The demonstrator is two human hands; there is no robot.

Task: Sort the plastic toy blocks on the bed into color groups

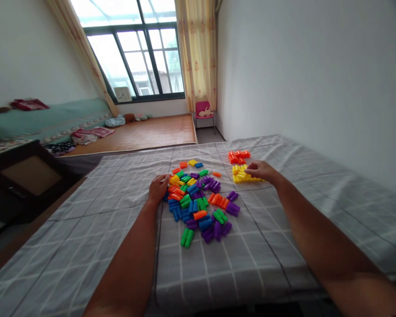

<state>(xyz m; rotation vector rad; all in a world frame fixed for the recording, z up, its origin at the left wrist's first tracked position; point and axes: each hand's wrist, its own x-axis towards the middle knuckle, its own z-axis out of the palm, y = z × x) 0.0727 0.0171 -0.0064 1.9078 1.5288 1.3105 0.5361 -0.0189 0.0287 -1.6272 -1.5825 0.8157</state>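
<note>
Many small plastic pieces in blue, green, purple, orange and yellow form a loose pile [193, 196] on the grey checked cloth [119, 198]. At the pile's left edge is my left hand [159, 188], its fingers bent over yellow and orange pieces; whether it grips one is hidden. My right hand [258, 171] is at a yellow group of pieces [242, 177] to the right of the pile, thumb and fingertips pinched together over it. What sits between those fingertips is too small to tell. Just behind the yellow group lies an orange-red group [238, 156].
A single orange piece [217, 174] lies between the pile and the yellow group. The white wall [303, 79] runs along the right of the cloth. Farther back are a low bed platform [152, 130], a pink chair [203, 110] and a dark cabinet [23, 180] at left.
</note>
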